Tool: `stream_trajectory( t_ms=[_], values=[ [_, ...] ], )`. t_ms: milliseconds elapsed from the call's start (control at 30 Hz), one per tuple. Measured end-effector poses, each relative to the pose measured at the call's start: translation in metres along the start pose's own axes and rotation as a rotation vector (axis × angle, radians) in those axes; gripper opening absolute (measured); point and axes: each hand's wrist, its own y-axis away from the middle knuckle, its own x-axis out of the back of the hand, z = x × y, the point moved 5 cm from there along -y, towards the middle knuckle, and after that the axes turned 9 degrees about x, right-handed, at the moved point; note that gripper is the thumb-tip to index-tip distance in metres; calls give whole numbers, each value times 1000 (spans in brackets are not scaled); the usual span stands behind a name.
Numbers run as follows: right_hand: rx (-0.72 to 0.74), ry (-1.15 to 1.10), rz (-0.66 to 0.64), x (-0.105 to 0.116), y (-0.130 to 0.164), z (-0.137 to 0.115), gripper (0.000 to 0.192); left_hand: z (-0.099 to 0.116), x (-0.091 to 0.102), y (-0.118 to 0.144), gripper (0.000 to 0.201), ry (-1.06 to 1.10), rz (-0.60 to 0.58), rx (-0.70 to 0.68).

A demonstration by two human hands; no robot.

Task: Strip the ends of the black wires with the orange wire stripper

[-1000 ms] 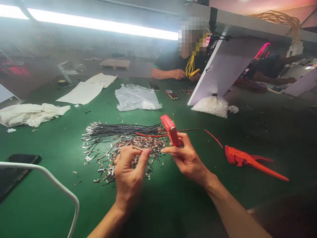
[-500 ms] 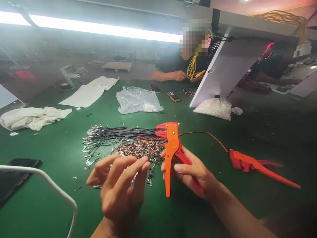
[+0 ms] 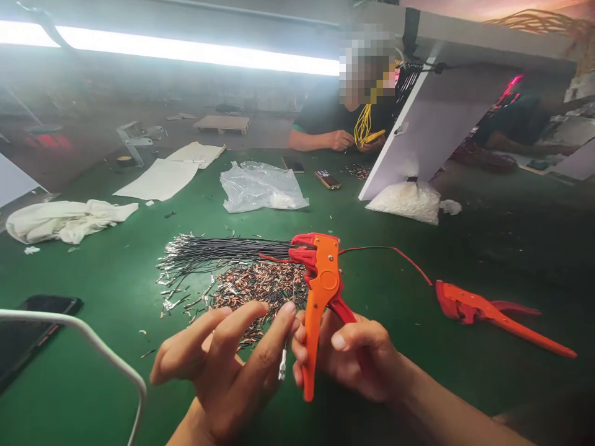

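Orange crimping tool (image 3: 320, 291) gripped in right hand (image 3: 357, 356), metal terminal (image 3: 282, 365) pinched by left hand (image 3: 227, 365).

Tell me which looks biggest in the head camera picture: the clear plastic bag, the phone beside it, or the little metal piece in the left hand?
1. Clear plastic bag, clearly biggest.
2. Phone, much smaller.
3. Metal piece in the left hand, tiniest though closest to the camera.

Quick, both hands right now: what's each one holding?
Left hand: fingers pinched on a small metal terminal.
Right hand: closed around the handles of the orange wire stripper, head up.
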Motion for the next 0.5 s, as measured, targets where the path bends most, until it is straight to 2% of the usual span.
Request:
stream_trajectory(
  t_ms=[100,233,500],
  values=[
    [11,-14,17,5,-2,0,33,2,1,3,23,10,-24,-21],
    [-22,32,-6,8,-2,4,32,6,2,3,21,-13,-13,-82],
    [35,75,-73,11,-1,8,31,12,6,-4,9,-35,44,-27]
  ],
)
